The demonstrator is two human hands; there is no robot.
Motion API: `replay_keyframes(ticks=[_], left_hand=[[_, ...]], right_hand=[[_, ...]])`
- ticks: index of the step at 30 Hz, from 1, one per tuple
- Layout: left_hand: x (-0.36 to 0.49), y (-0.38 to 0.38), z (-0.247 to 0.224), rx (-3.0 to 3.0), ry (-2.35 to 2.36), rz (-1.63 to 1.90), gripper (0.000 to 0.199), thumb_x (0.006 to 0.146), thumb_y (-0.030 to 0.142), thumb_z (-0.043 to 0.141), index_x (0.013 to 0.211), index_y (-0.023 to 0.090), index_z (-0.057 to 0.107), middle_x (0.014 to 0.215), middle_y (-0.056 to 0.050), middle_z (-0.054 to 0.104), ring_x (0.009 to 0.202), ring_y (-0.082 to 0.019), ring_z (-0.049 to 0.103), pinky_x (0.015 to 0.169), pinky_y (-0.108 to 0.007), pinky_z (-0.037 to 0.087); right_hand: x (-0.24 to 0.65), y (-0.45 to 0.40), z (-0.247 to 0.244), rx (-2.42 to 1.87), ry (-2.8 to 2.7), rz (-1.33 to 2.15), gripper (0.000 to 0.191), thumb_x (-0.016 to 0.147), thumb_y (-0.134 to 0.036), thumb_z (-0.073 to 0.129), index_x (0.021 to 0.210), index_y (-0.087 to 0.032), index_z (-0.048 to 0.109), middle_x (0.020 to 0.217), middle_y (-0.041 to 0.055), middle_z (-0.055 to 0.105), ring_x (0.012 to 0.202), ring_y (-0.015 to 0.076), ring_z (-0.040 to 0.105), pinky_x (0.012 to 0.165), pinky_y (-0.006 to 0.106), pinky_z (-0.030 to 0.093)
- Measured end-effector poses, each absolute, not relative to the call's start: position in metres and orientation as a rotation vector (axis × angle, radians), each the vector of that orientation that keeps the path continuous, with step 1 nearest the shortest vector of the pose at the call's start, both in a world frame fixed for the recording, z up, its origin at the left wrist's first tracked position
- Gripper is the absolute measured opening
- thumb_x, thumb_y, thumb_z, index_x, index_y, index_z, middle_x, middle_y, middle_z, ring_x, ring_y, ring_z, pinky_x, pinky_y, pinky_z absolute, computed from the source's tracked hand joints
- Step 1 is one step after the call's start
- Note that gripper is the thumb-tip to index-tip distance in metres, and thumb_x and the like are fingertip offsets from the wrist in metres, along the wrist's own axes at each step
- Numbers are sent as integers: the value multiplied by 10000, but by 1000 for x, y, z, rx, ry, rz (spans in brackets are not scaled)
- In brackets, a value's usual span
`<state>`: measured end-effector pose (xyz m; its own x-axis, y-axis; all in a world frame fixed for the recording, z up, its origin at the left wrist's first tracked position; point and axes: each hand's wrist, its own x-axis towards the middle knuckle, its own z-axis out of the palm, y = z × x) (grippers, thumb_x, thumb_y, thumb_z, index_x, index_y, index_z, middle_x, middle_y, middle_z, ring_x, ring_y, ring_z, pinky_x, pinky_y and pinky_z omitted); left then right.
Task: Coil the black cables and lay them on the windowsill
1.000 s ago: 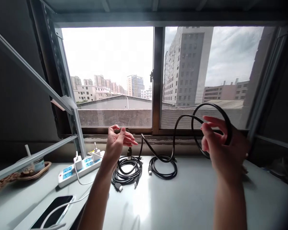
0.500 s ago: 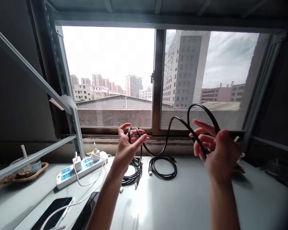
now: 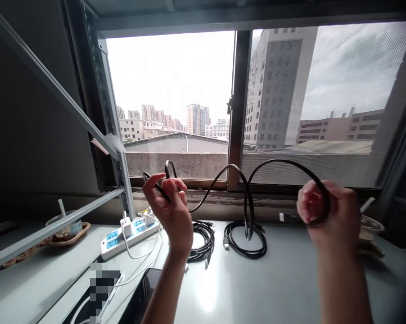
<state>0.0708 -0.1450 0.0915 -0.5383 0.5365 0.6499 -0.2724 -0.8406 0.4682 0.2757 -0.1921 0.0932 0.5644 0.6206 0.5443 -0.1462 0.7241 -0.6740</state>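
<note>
The head view shows a black cable point(image 3: 232, 166) held up between the two hands, above the bench point(image 3: 273, 279) and in front of the window point(image 3: 235, 135). The fingers of the left hand point(image 3: 174, 211) are bent around it with the thumb folded in, so they appear clamped on it; those of the right hand point(image 3: 338, 211) are curled tight on its right stretch. As for progress, the left coil point(image 3: 210, 240) and the right coil point(image 3: 246, 254) lie gathered on the bench, while the held cable seems only partly so: it bends over the left fingers, but its middle runs slack in broad waves, and that slack looks like what is left. A connector point(image 3: 289, 218) shows just left of the right hand; whether it belongs to this cable one cannot tell. The lowest slack loop overlaps the right coil in view and could snag there, though touching or apart is unclear. The left forearm hides part of the left coil and of a black slab point(image 3: 144, 294). Farther left are a power strip point(image 3: 130, 243), a phone point(image 3: 105, 290) partly masked, and a cup point(image 3: 76, 225) behind the metal strut point(image 3: 69, 100), all well apart from the held cable.
</note>
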Motion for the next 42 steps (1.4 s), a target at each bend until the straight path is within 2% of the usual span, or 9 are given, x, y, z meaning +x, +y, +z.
replay_keyframes(ticks=[4,10,12,16,21,27,33,38,42], left_hand=[[80,-153,88,1297,194,2474,160,873,209,538,936,234,393,577,80,482,503,-58,442,410,-163,284],[84,-170,83,1485,249,2456,106,898,236,505,964,268,428,526,102,452,407,-54,411,391,-213,255],[87,-172,80,1524,205,2429,91,885,245,533,934,273,463,488,108,418,354,-40,380,354,-210,231],[92,-170,69,1581,216,2456,113,864,236,558,968,279,566,480,95,460,312,-22,334,332,-215,205],[93,-166,56,1851,185,2518,290,835,243,544,1108,305,619,424,84,397,330,-53,257,365,-243,195],[94,-176,62,2378,-115,2391,419,877,252,342,1215,272,588,432,36,471,332,-105,387,376,-268,292],[96,-187,65,2716,-250,2189,379,835,238,327,1014,198,659,376,57,268,316,-106,313,378,-271,244],[95,-199,68,3060,-83,1991,226,801,144,467,691,200,656,391,54,310,368,-86,292,394,-266,197],[100,-207,69,3180,-112,1872,283,749,131,495,471,183,508,410,32,338,403,-93,289,403,-282,161]], right_hand=[[271,-178,89,-639,-1126,1026,575,628,-557,606,362,-163,283,446,-16,408,269,25,253,197,160,127],[266,-165,75,-867,-1421,1158,427,744,-551,564,718,-129,625,702,57,607,503,88,513,373,172,443],[267,-167,77,-878,-1424,1158,497,741,-592,543,808,-113,654,766,88,626,591,124,571,451,212,504],[267,-172,81,-802,-1291,1207,714,720,-753,408,878,-106,665,743,90,603,587,149,586,402,234,496],[258,-176,82,-782,-1216,1108,482,682,-578,652,925,-162,645,717,12,571,564,102,564,365,178,475],[253,-186,85,-721,-1136,1130,565,655,-671,614,857,-146,657,682,22,577,563,113,573,387,186,487],[256,-190,88,-692,-1103,1100,620,676,-717,535,813,-128,673,739,76,619,603,133,583,440,192,493],[264,-179,87,-643,-1008,1271,402,689,-555,626,797,-170,665,715,25,585,594,94,544,439,157,468],[264,-174,85,-500,-1005,1400,351,651,-495,686,800,-180,647,699,-16,545,541,53,495,428,138,450]])
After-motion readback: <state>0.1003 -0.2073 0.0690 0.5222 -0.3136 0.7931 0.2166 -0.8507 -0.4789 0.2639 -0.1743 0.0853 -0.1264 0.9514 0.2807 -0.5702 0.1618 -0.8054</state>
